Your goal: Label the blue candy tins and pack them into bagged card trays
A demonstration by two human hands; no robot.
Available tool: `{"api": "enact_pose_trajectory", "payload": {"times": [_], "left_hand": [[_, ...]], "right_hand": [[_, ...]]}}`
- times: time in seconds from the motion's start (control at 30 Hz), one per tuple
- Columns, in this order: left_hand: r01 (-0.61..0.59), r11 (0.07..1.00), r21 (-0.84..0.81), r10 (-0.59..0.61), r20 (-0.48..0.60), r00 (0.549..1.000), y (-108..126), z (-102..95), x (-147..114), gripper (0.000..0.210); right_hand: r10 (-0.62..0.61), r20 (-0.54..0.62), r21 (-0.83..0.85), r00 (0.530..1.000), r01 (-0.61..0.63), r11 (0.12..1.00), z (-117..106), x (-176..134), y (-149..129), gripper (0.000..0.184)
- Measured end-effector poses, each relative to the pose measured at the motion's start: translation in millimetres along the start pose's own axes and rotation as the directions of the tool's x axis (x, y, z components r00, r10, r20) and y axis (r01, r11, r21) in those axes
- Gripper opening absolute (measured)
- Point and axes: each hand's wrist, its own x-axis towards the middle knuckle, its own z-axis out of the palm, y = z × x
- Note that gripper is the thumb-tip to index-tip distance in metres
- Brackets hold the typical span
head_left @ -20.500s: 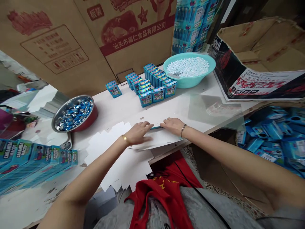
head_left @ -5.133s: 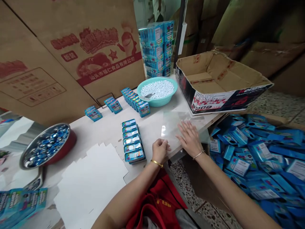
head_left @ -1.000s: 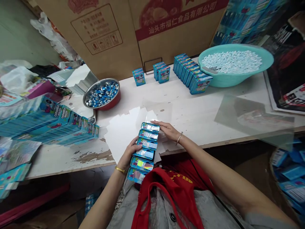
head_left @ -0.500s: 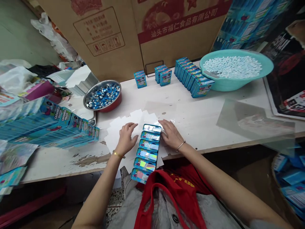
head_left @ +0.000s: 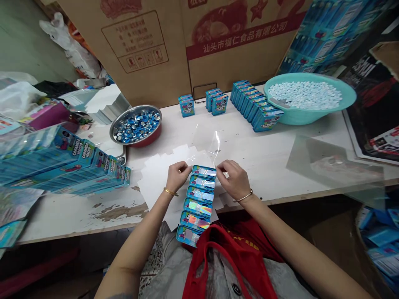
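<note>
A column of several small blue tins point(head_left: 198, 194) runs from the front of my red apron up the table, their faces shiny and reflective. At the far tin's left end, my left hand point(head_left: 178, 179) is closed with thumb and fingertips pinched together. My right hand point(head_left: 233, 179) pinches likewise at that tin's right end. Between the hands, a clear plastic film point(head_left: 217, 143) rises beyond the far tin, bent and catching the light; its edge appears to be in both pinches. White paper sheets point(head_left: 152, 172) lie fanned out beneath the tins.
A metal bowl point(head_left: 158, 126) of small blue and silver pieces stands at left, beside stacked blue boxes point(head_left: 77, 153). Several small blue boxes point(head_left: 268, 120) stand at the back, near a turquoise basin point(head_left: 305, 118) of pale candies. A large carton point(head_left: 174, 79) closes off the rear.
My open hands have closed into pinches and drawn in to the far tin's ends. The clear film, flat before, now stands bent upward. The view has shifted slightly.
</note>
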Motion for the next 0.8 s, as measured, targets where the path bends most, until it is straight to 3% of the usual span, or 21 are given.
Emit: {"api": "enact_pose_trajectory", "payload": {"times": [0.07, 0.2, 0.33, 0.4, 0.53, 0.67, 0.8], "left_hand": [[0.011, 1.000, 0.028, -0.011, 0.016, 1.000, 2.8, -1.8, 1.3, 0.033], [-0.231, 0.898, 0.373, 0.261, -0.030, 0.965, 5.7, -9.1, -3.9, 0.037], [-0.405, 0.759, 0.510, 0.427, 0.079, 0.901, -3.8, -14.5, -20.0, 0.036], [-0.426, 0.738, 0.523, 0.438, 0.108, 0.892, -10.2, -14.2, -25.5, 0.033], [-0.417, 0.758, 0.502, 0.401, 0.146, 0.904, -16.6, -10.5, -24.9, 0.024], [-0.431, 0.729, 0.533, 0.395, 0.187, 0.899, -14.5, -11.1, -24.0, 0.027], [-0.470, 0.713, 0.520, 0.445, 0.183, 0.877, -10.8, -19.7, -34.9, 0.027]], "right_hand": [[-0.031, 0.034, -0.030, 0.999, 0.032, 0.999, -2.1, 1.5, -4.8, 0.017], [-0.116, 0.098, -0.137, 0.988, 0.129, 0.982, -3.3, -0.8, -16.1, 0.022], [-0.153, 0.081, -0.129, 0.985, 0.163, 0.978, -3.8, -16.5, -21.1, 0.023], [-0.116, 0.054, -0.050, 0.992, 0.119, 0.992, -3.4, -28.2, -18.9, 0.016], [0.082, -0.008, 0.017, 0.997, -0.082, 0.997, 1.4, -49.2, -9.8, 0.015], [0.244, 0.048, -0.159, 0.969, -0.233, 0.959, 12.9, -55.8, -3.3, 0.024], [0.260, 0.106, -0.317, 0.960, -0.215, 0.924, 26.9, -49.7, 0.0, 0.024]]}}
